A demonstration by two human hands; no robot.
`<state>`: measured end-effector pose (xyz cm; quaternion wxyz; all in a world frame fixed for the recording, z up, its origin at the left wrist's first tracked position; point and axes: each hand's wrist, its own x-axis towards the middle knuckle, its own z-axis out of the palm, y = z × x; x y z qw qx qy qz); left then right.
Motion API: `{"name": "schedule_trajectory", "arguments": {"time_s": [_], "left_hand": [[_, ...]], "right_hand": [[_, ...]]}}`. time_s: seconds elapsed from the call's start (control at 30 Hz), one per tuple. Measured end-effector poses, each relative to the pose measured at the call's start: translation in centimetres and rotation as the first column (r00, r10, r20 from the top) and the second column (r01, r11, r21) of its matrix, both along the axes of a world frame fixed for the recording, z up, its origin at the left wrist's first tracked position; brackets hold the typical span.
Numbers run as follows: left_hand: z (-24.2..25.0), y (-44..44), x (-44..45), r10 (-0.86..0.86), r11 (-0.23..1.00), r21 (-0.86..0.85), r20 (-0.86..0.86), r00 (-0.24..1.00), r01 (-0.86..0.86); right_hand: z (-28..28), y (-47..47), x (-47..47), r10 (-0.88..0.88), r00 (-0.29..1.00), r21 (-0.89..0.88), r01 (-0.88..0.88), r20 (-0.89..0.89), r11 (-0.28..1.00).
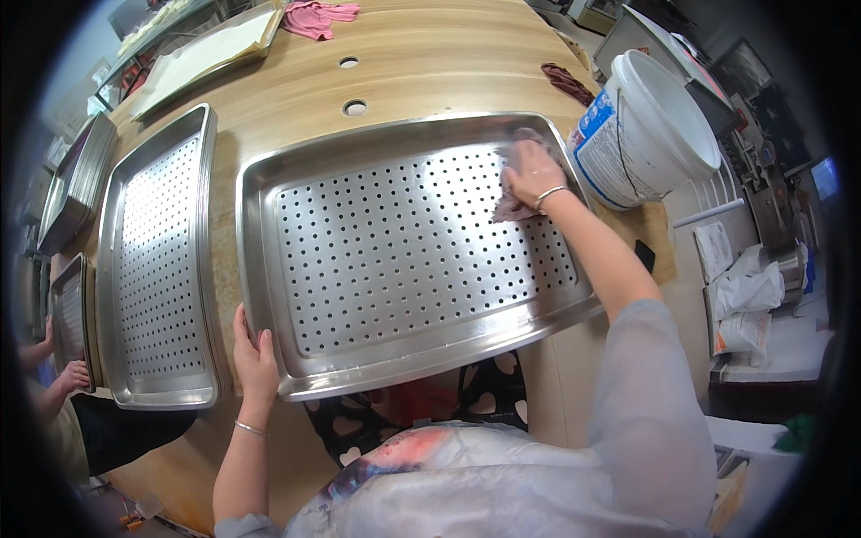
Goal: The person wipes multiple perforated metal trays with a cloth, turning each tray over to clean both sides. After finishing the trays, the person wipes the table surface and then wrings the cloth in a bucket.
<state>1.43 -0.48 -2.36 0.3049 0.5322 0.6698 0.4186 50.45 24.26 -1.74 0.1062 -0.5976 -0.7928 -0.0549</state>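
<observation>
A large perforated stainless steel tray point(403, 249) lies before me on a wooden table point(430, 60). My left hand point(257, 360) grips its near left corner, thumb at the rim and fingers on the outer side, partly hidden. My right hand point(536, 173) presses a brownish-mauve cloth point(511, 207) against the far right part of the tray, with the cloth bunched under the palm and fingers. Both wrists wear a metal bangle. To the left lies a stack of similar perforated trays point(161, 255).
A white plastic bucket point(619, 148) stands right of the tray, by a dark cloth point(567, 82) and a black object point(644, 255). A pink cloth point(319, 19) and a paper-lined tray point(202, 57) lie at the back. Another person's hands point(70, 376) hold a smaller tray point(70, 316) at far left.
</observation>
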Motion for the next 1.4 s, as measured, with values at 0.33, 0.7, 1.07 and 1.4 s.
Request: {"name": "schedule_trajectory", "arguments": {"time_s": [0.33, 0.7, 1.07, 1.4], "left_hand": [[-0.7, -0.1, -0.2, 0.029, 0.997, 0.077, -0.007, 1.000, -0.028], [-0.5, 0.1, -0.3, 0.071, 0.994, 0.095, -0.111, 0.991, -0.061], [-0.7, 0.3, -0.6, 0.093, 0.993, 0.096, -0.379, 0.921, -0.061], [4.3, -5.1, 7.7, -0.397, 0.761, 0.115, -0.696, 0.598, 0.638]], "right_hand": [[4.6, -18.3, -1.8, -0.159, 0.856, -0.435, 0.400, 0.492, 0.807], [6.3, -23.1, -30.8, 0.429, 0.879, -0.641, -0.452, -0.205, 0.620], [7.1, -26.8, -2.6, 0.267, 0.951, -0.286, -0.303, -0.158, 0.909], [8.8, -24.0, 8.4, -0.497, 0.125, -0.512, -0.146, -0.858, 0.847]]}}
